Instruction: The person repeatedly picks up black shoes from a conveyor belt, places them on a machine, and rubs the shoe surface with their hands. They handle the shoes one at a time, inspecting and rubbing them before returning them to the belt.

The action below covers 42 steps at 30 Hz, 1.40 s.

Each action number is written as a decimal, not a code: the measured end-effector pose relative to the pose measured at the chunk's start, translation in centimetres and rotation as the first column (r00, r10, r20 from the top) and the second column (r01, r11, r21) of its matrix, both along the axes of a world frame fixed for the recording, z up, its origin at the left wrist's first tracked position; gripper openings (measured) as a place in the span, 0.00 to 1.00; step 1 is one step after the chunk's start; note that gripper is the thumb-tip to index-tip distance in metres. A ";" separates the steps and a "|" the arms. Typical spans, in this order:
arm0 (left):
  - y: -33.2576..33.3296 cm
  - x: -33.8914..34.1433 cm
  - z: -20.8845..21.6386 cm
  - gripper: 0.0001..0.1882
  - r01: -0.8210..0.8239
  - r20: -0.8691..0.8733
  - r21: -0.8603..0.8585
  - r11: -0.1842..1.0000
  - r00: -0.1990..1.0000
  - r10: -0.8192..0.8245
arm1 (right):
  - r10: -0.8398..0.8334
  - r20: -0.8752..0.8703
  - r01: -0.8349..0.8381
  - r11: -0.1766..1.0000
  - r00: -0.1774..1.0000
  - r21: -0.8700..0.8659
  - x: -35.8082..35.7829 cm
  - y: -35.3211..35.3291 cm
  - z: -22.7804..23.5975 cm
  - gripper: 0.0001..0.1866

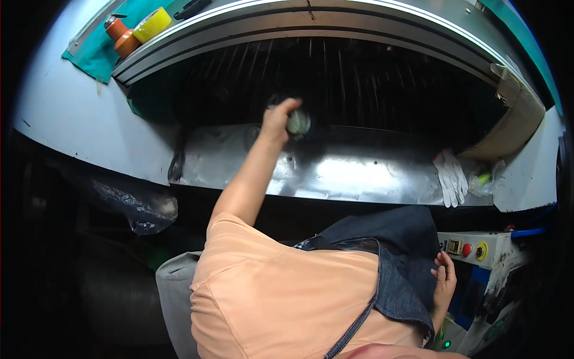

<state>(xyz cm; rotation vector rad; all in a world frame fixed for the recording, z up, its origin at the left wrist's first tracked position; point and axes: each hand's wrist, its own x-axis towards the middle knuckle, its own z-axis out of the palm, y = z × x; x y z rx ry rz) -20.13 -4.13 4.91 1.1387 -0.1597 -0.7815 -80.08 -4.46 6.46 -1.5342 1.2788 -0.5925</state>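
My left hand (276,121) reaches out over the far edge of the metal ledge (353,173), its fingers closed round a blurred object with a round, pale green end (298,123). Motion smears that object, and its exact kind cannot be made out. Beyond it lies a dark opening (359,78) crossed by thin bright streaks. Low on the right, my right hand (443,278) hangs between my dark denim apron (406,263) and a control box (472,246). Its fingers are loosely bent and apart, with nothing seen in them.
White gloves (451,178) lie at the ledge's right end, beside a clear plastic bag (483,179). A metal rail (311,21) arches across the top. An orange bottle (121,37) and a yellow tape roll (152,25) sit upper left. The control box carries a red button (467,249).
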 end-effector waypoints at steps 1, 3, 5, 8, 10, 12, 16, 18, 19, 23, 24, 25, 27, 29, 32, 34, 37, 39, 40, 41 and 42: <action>-0.2 3.5 -2.0 0.08 -0.026 0.035 -0.095 0.995 0.999 0.030 | -0.003 -0.024 0.004 1.000 1.000 0.025 -0.2 0.0 -0.2 0.29; -1.5 11.4 -5.2 0.10 -0.068 0.104 0.136 0.988 0.993 0.054 | -0.022 -0.040 0.024 0.998 0.999 0.058 0.4 0.0 -0.2 0.25; -2.1 16.6 -6.9 0.18 -0.094 0.221 0.308 0.947 0.975 0.025 | -0.015 -0.081 0.019 0.998 0.997 0.059 1.2 -0.2 -0.4 0.25; -0.9 22.7 -11.8 0.32 -0.297 0.636 0.365 0.882 0.772 -0.003 | 0.042 -0.107 -0.037 0.998 0.993 0.050 3.2 -1.5 0.0 0.24; -4.5 21.9 -11.5 0.39 -0.347 0.788 0.549 0.760 0.517 -0.333 | -0.011 -0.134 0.015 0.999 0.991 0.029 3.2 -0.8 0.6 0.24; -7.6 19.9 -10.5 0.40 -0.642 0.885 0.465 0.609 0.348 -0.308 | -0.133 -0.126 0.133 0.991 0.983 -0.013 2.7 1.0 0.7 0.24; -9.3 18.2 -6.3 0.32 -0.650 0.851 0.156 0.744 -0.294 -0.435 | -0.209 -0.223 0.193 0.977 0.952 -0.092 3.0 2.2 1.7 0.20; -10.4 22.9 -9.2 0.33 -0.599 0.838 0.310 0.739 -0.196 -0.510 | -0.138 -0.305 0.101 0.986 0.942 -0.134 3.2 0.8 2.9 0.21; -11.8 28.2 -13.5 0.39 -0.689 0.891 0.124 0.715 -0.240 -0.386 | -0.112 -0.301 0.065 0.985 0.947 -0.161 3.2 -0.6 2.1 0.21; -22.0 24.9 -16.7 0.39 -0.639 0.846 0.377 0.671 -0.056 -0.529 | -0.193 -0.412 0.149 0.979 0.890 -0.137 2.8 1.2 3.6 0.21; -23.7 23.6 -16.5 0.40 -0.616 0.850 0.381 0.689 -0.059 -0.523 | -0.234 -0.421 0.181 0.970 0.877 -0.162 2.3 2.2 3.6 0.20; -24.8 22.3 -16.5 0.40 -0.598 0.857 0.381 0.706 -0.058 -0.512 | -0.266 -0.429 0.203 0.961 0.863 -0.186 1.7 3.0 3.3 0.20; -25.9 20.7 -16.0 0.40 -0.563 0.864 0.387 0.730 -0.055 -0.500 | -0.305 -0.435 0.244 0.951 0.847 -0.193 0.8 4.4 2.8 0.20; -26.1 19.7 -15.5 0.40 -0.534 0.878 0.377 0.757 -0.053 -0.475 | -0.337 -0.431 0.286 0.941 0.837 -0.181 0.5 5.4 2.2 0.20; -25.3 17.8 -14.8 0.41 -0.473 0.913 0.338 0.814 -0.047 -0.406 | -0.339 -0.435 0.308 0.941 0.834 -0.143 0.0 6.1 1.5 0.21; -24.3 15.6 -13.8 0.41 -0.407 0.955 0.251 0.878 -0.044 -0.293 | -0.375 -0.392 0.343 0.927 0.840 -0.151 -1.1 6.4 0.5 0.21; -21.8 11.3 -11.8 0.42 -0.263 0.989 0.148 0.953 0.039 -0.143 | -0.425 -0.324 0.386 0.905 0.845 -0.179 -2.4 7.0 -0.1 0.21; -19.8 7.8 -10.3 0.42 -0.155 0.983 0.118 0.981 0.160 -0.093 | -0.439 -0.283 0.402 0.898 0.853 -0.182 -3.2 7.5 -0.6 0.21; -18.8 6.0 -9.5 0.43 -0.099 0.967 0.113 0.989 0.240 -0.086 | -0.441 -0.264 0.406 0.896 0.858 -0.177 -3.5 7.6 -1.0 0.21; -17.6 4.2 -9.2 0.43 -0.038 0.938 0.125 0.991 0.329 -0.106 | -0.436 -0.250 0.406 0.899 0.864 -0.164 -3.7 7.1 -1.4 0.20; -16.1 2.7 -8.5 0.43 0.020 0.892 0.129 0.991 0.433 -0.125 | -0.415 -0.223 0.387 0.908 0.882 -0.162 -3.6 6.7 -1.4 0.20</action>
